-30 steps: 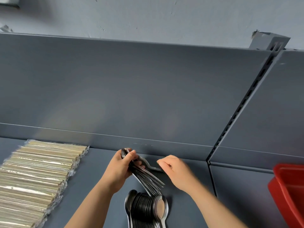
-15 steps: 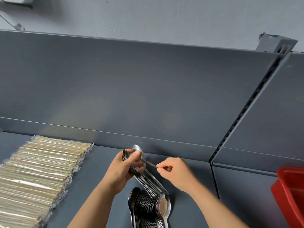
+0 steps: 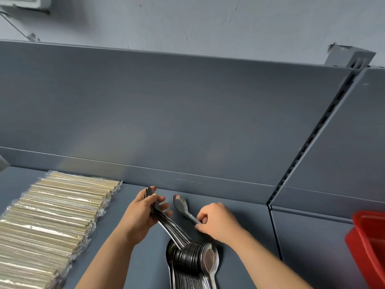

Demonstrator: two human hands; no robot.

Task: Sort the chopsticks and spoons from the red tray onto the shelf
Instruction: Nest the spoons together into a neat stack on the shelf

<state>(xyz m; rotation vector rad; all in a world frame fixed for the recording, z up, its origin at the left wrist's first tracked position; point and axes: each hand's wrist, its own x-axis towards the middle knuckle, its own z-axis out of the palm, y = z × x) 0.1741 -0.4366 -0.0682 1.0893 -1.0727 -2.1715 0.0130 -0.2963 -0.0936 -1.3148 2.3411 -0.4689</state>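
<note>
My left hand grips a fanned bundle of metal spoons by their bowl ends, handles slanting down to the right. My right hand pinches the handle of a single spoon, whose bowl lies close to the grey shelf near the back wall, to the right of the bundle. A nested stack of spoons lies on the shelf below both hands. Wrapped chopsticks lie in overlapping rows at the left. The red tray sits at the right edge, its inside hidden.
The grey back panel rises behind the shelf, with a slotted upright post on the right. A seam divides this shelf board from the one under the tray. Bare shelf shows between the chopsticks and the spoons.
My right hand has drawn one spoon out of the bundle and carried it right and down toward the shelf. My left hand keeps hold of the bundle.
</note>
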